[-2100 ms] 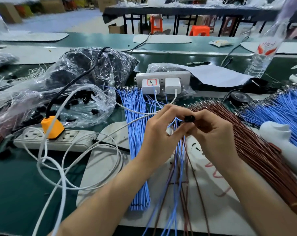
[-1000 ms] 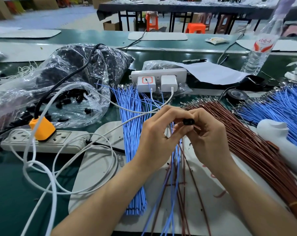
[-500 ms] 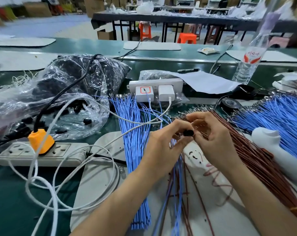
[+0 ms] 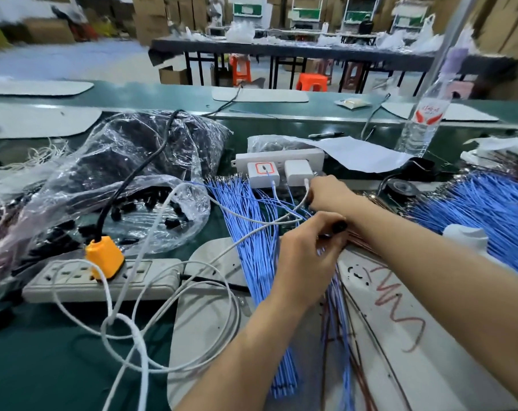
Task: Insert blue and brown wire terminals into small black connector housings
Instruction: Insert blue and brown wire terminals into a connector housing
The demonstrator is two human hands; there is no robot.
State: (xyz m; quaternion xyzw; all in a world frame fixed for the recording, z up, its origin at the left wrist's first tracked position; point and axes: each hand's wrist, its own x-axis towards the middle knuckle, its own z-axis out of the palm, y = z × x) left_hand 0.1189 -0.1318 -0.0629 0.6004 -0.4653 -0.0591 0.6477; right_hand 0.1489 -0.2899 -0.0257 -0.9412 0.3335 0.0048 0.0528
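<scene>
1. right hand (image 4: 330, 194): fingertips hidden behind its own back, down among blue wire ends; grasp unreadable.
2. connector housing (image 4: 339, 226): one black end shows past the pinching fingers of the left hand (image 4: 306, 253); cavities too small to read.
3. brown wires (image 4: 359, 236): mostly covered by the right forearm (image 4: 430, 262).
4. right blue bundle (image 4: 489, 209): cut by the frame edge.
5. bagged black parts (image 4: 151, 203): smeared behind creased plastic.
6. bottle (image 4: 421, 126): label print blurred, top streaked.

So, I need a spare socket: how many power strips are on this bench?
2. One strip lies front left, with an orange plug in it; the other strip sits further back at centre, carrying white chargers. The bags might hide more.
</scene>
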